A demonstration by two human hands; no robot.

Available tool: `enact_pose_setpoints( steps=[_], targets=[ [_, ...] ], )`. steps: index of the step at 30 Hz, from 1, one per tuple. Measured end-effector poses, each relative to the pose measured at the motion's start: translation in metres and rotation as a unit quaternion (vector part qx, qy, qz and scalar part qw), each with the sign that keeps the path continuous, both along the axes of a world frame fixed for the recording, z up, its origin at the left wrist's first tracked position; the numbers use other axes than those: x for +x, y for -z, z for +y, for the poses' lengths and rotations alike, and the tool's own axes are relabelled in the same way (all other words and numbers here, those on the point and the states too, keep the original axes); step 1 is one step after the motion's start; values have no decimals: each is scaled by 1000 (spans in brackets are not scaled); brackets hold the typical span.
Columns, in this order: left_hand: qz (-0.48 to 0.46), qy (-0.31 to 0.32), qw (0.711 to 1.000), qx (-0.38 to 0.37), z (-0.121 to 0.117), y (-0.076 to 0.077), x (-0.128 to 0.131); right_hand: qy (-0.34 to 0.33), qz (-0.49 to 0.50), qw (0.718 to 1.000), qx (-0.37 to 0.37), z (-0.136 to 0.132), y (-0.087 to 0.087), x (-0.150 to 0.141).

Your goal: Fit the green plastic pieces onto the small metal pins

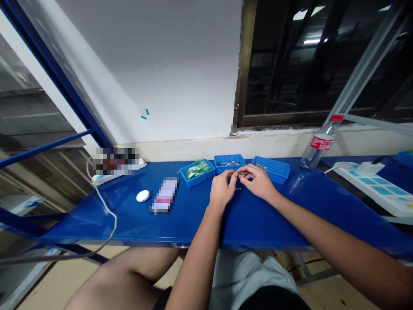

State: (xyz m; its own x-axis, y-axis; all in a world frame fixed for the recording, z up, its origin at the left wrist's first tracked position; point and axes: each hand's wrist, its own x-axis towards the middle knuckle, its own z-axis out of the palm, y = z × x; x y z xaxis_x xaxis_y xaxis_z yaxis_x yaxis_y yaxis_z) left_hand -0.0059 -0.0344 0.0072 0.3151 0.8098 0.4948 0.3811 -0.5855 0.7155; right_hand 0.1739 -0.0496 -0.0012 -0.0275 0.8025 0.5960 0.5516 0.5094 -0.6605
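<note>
Bare thigh point(122, 275) and pale grey cloth point(251, 275) nearest, below the front edge of the desk point(274, 228). Toward the back edge, right of the desk's middle, a small piece point(239, 173), perhaps metal, between the fingertips of both hands. Left hand point(222, 188) pinched on it from left, right hand point(260, 183) pinched on it from right, equally near, with fingers curled and wrists well apart. Cannot tell the long axis of this piece, too much covered by fingers. Just below the fingertips, on the desk, a loose screw-like part point(238, 188), thin and dark, almost parallel to the front edge, a little nearer to the left thumb.

Behind the hands, three blue bins near the back edge, with ribbed plastic walls: left bin point(203, 179) with crinkled, shiny green bags point(197, 168); middle bin point(228, 157) with slender silver parts point(230, 163); right bin point(280, 170), with small metal bits point(260, 166). Toward the left corner, a smooth white oval case point(143, 196) beside a pixelated flat rectangle point(165, 196). Near the back edge, at right, a clear bottle point(318, 146) with red cap, upright but looking slanted by the lens. Glossy blue surface under all these.
</note>
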Motion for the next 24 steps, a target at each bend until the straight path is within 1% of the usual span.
enact_pose_setpoints(
  steps=[4,7,10,12,14,18,20,24],
  targets=[
    [-4,9,1000,-17,-1,-1,-1,-5,-10,1000,4,1,-1,0],
    [-25,1,999,-34,2,3,-1,-24,-22,999,13,0,-2,1],
    [-36,-7,998,-41,6,7,-1,-31,-23,999,5,-1,-2,1],
    [-24,-18,999,-24,8,9,-2,-23,3,1000,-18,1,1,2],
    [-9,-29,1000,-7,9,10,-2,-24,53,997,-50,2,4,1],
    [8,-34,999,4,9,10,-3,-50,143,983,-103,6,11,0],
    [7,-33,999,1,9,10,-2,-60,170,976,-119,8,13,1],
    [-9,-13,1000,-13,7,7,-1,-71,193,970,-126,12,18,4]
  ],
)
